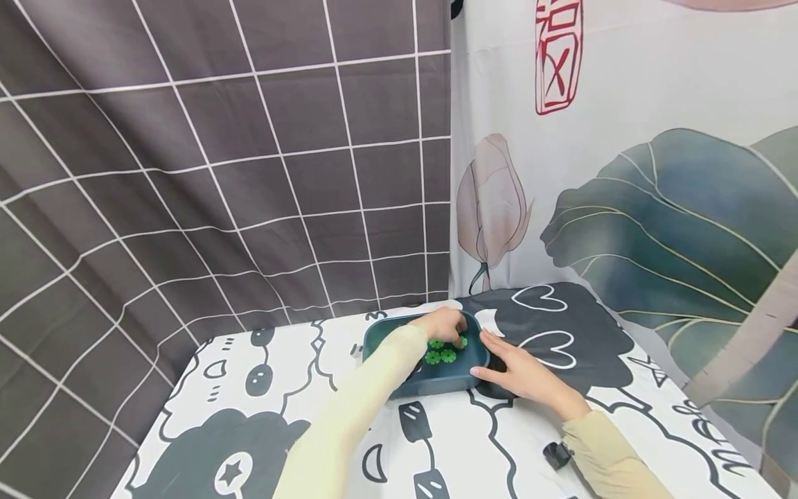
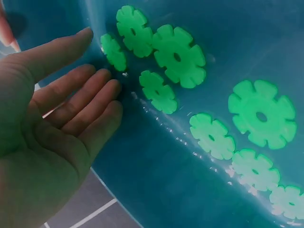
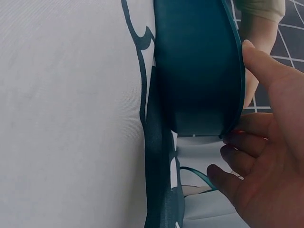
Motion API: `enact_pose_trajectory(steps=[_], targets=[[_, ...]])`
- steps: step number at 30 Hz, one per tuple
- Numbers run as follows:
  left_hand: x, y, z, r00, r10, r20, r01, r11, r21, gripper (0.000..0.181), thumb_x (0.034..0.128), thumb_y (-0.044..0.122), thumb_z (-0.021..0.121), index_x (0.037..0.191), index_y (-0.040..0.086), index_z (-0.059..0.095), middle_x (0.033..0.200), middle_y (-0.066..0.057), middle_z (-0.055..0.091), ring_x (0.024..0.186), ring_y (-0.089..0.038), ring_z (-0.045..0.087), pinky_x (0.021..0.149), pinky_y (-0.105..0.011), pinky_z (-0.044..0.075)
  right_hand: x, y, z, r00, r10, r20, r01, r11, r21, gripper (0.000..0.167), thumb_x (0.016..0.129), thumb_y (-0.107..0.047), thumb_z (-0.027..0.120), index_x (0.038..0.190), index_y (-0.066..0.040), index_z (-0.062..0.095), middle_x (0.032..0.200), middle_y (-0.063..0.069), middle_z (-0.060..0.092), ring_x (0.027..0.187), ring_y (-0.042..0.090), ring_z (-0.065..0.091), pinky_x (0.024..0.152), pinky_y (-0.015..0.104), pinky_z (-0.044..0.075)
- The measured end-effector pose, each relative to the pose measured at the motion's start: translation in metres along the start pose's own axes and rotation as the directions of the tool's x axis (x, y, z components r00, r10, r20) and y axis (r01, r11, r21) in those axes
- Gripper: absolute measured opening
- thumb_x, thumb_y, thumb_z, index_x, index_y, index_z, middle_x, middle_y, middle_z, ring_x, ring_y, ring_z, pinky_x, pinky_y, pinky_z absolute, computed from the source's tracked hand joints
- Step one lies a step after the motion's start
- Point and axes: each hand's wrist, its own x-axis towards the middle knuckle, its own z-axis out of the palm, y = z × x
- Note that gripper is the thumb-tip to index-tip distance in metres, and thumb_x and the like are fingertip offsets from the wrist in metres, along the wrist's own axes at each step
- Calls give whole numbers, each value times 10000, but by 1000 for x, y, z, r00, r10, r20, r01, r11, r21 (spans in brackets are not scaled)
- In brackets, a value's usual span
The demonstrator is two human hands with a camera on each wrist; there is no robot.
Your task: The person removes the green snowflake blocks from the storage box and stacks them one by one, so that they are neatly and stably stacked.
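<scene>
A dark teal plastic bin [image 1: 436, 382] with rounded corners stands on the patterned cloth. Inside it lie several flat green interlocking discs [image 2: 262, 115], notched around the edge and with a slot in the middle. My left hand [image 1: 444, 324] reaches into the bin; its thumb and fingers [image 2: 102, 97] are apart, close to a green disc [image 2: 113, 52] by the wall, and nothing shows between them. My right hand [image 3: 266, 128] rests at the bin's right end, with thumb and fingertips spread and touching its rim. Some fingertips of that hand are hidden.
A white cloth with black cartoon drawings [image 1: 258, 409] covers the surface under the bin. Behind hang a dark grid curtain [image 1: 280, 173] and a white curtain with leaf prints [image 1: 499, 90]. A small black object [image 1: 557, 455] sits at the right sleeve's cuff.
</scene>
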Motion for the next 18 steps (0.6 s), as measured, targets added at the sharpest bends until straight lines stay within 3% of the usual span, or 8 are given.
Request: enact_pose_trajectory(steps=[8, 14, 18], targets=[[5, 1, 9, 1000, -8, 18, 8, 1000, -11, 315, 819, 109, 828, 1110, 35, 734, 994, -32, 731, 879, -113, 648, 794, -205, 523, 1, 1, 1, 1000, -13, 3, 13, 1000, 1, 831, 949, -513, 640, 1503, 54, 388, 1569, 242, 347, 1419, 449, 350, 1120, 600, 320], [0, 2, 10, 998, -38, 50, 39, 999, -26, 231, 780, 112, 866, 967, 79, 734, 884, 21, 697, 785, -88, 599, 725, -192, 500, 1, 0, 3, 1000, -9, 10, 9, 1000, 10, 838, 948, -529, 634, 1510, 41, 386, 1573, 234, 344, 1420, 452, 348, 1117, 609, 319], [0, 4, 9, 996, -14, 93, 22, 997, -79, 205, 788, 93, 859, 902, 98, 688, 801, 44, 641, 737, -79, 561, 675, -184, 470, 1, 2, 1, 1000, 2, 6, -2, 1000, 8, 847, 944, -537, 636, 1513, 36, 383, 1571, 234, 349, 1419, 455, 346, 1111, 618, 322]])
